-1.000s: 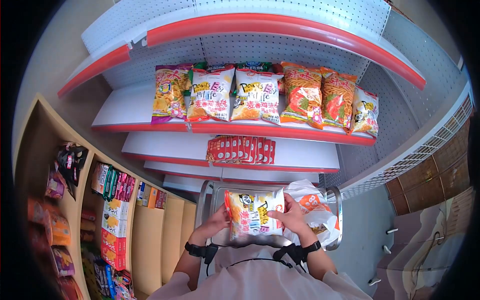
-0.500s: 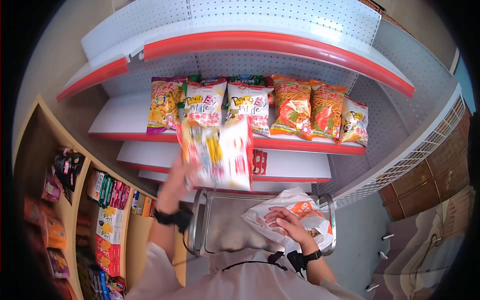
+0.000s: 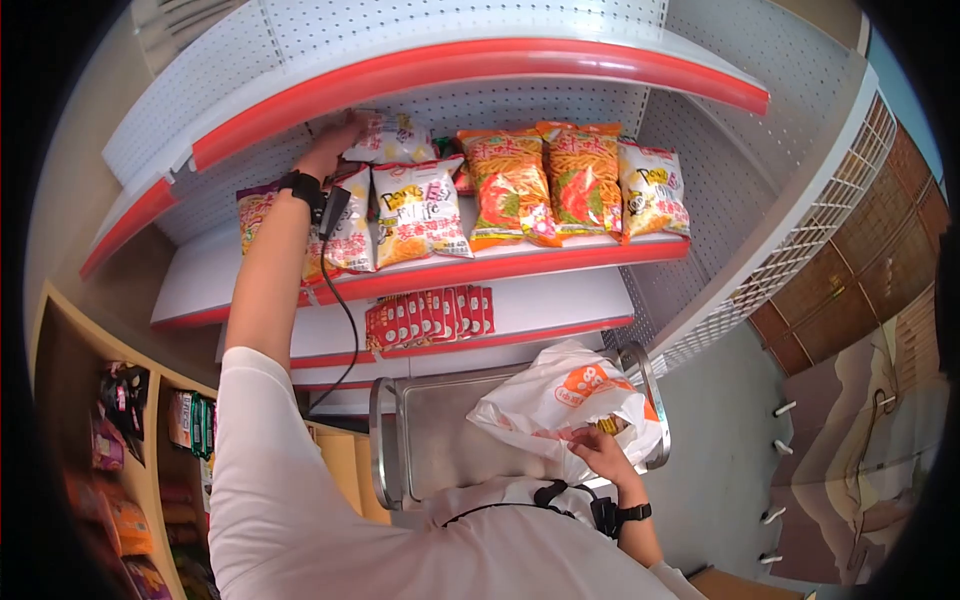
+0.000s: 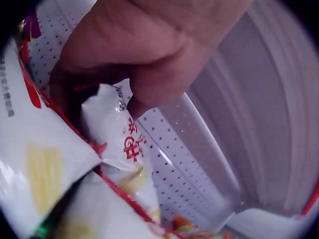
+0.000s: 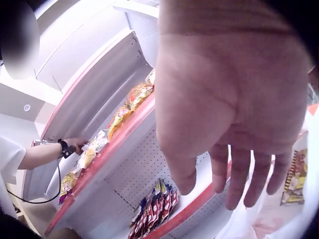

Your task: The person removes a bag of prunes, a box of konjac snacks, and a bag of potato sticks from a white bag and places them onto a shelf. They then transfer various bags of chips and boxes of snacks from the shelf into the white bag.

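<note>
My left hand (image 3: 335,147) reaches over the front row on the snack shelf and grips a white chip bag (image 3: 398,138) by one edge. In the left wrist view, thumb and fingers pinch the top of that white bag (image 4: 119,137), behind other upright bags. Below it in the head view stand two white chip bags (image 3: 420,212), one partly covered by the wrist strap. My right hand (image 3: 606,458) hovers low at the white plastic carrier bag (image 3: 545,400), its fingertips overlapping it; the right wrist view shows its fingers extended, with nothing held.
Orange noodle-snack bags (image 3: 507,185) and another white bag (image 3: 654,190) stand to the right. Red packets (image 3: 430,316) line the shelf below. The carrier bag lies on a metal cart (image 3: 440,440). A red-edged shelf (image 3: 480,62) overhangs the arm; a wooden rack (image 3: 150,420) is at left.
My left hand has carried the white chip bag from over the cart up and behind the front row. The right hand let go of it and moved down to the carrier bag.
</note>
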Available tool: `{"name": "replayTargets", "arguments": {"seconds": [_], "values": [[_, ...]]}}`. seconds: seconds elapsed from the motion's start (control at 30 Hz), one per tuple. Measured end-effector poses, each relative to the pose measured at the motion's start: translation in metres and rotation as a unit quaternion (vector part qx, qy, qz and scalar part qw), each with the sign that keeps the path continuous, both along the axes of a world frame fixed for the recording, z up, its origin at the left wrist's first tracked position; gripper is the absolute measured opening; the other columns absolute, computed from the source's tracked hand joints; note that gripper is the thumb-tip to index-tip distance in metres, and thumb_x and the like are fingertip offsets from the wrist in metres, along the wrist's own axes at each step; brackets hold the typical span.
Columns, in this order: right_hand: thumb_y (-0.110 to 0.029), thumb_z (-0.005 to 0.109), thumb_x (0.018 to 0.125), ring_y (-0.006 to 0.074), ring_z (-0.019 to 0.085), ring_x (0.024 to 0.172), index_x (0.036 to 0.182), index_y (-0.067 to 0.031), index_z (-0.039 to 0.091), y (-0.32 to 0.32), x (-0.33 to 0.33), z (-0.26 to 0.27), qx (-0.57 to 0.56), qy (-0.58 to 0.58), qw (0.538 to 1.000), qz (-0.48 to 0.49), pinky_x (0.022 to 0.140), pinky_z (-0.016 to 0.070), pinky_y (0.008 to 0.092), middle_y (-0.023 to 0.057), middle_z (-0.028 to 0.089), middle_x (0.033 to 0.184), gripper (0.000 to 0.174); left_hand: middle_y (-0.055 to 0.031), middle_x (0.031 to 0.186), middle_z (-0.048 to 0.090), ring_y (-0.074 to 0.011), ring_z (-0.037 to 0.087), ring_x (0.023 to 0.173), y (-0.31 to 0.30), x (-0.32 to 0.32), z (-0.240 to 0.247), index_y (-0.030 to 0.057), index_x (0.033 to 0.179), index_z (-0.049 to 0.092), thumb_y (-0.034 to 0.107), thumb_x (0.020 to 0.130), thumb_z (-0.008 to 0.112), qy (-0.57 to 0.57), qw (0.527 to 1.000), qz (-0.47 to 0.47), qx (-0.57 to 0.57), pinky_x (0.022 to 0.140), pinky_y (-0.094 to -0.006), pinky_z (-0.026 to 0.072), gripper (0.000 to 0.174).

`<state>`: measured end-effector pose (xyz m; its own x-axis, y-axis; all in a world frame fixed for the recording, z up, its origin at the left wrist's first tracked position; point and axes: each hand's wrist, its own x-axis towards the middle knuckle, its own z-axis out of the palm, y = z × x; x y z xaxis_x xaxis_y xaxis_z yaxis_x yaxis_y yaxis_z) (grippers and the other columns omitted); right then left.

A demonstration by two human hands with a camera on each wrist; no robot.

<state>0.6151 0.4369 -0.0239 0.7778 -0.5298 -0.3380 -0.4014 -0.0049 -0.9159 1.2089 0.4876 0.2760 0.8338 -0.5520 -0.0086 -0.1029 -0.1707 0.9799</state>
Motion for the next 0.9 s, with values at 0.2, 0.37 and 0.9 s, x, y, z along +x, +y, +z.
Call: {"name": "replayTargets", "arguments": {"seconds": [0.2, 0.37, 0.9], "values": [[-0.025, 0.061, 0.084, 0.0201, 0.061, 0.087, 0.103, -0.0003, 0.062, -0.013, -0.016, -0.034, -0.091, 0.071, 0.993, 0.030, 0.081, 0.0475, 0.0322, 0.0122, 0.065, 0.093, 0.031, -0.0139, 0.120, 0.056, -0.0333, 0.048, 0.113, 0.013, 0.055, -0.014, 0.0079, 0.121, 0.052, 0.047, 0.092, 0.037, -0.620, 0.679, -0.039, 0.391, 0.099, -0.0432, 0.0342, 0.051], [-0.023, 0.058, 0.080, 0.0359, 0.058, 0.103, 0.105, -0.0001, 0.062, -0.041, -0.029, -0.123, -0.249, 0.164, 0.953, 0.052, 0.089, 0.0453, 0.0383, 0.0226, 0.063, 0.102, 0.034, -0.0059, 0.078, 0.060, -0.0151, 0.056, 0.071, 0.068, -0.120, -0.002, 0.0013, 0.092, 0.062, 0.027, 0.094, 0.048, -0.429, 0.903, -0.018, -0.024, 0.067, -0.0279, 0.0446, 0.029], [-0.023, 0.065, 0.080, 0.0316, 0.063, 0.086, 0.112, -0.0012, 0.042, -0.090, -0.009, -0.026, -0.220, 0.063, 0.956, -0.182, 0.076, 0.0487, 0.0381, 0.0199, 0.063, 0.095, 0.045, -0.0203, 0.140, 0.031, -0.0435, 0.034, 0.123, 0.027, -0.411, -0.383, 0.0092, 0.134, 0.037, 0.035, 0.075, 0.069, -0.197, 0.907, -0.147, 0.343, 0.095, -0.0477, 0.0410, 0.071]]}}
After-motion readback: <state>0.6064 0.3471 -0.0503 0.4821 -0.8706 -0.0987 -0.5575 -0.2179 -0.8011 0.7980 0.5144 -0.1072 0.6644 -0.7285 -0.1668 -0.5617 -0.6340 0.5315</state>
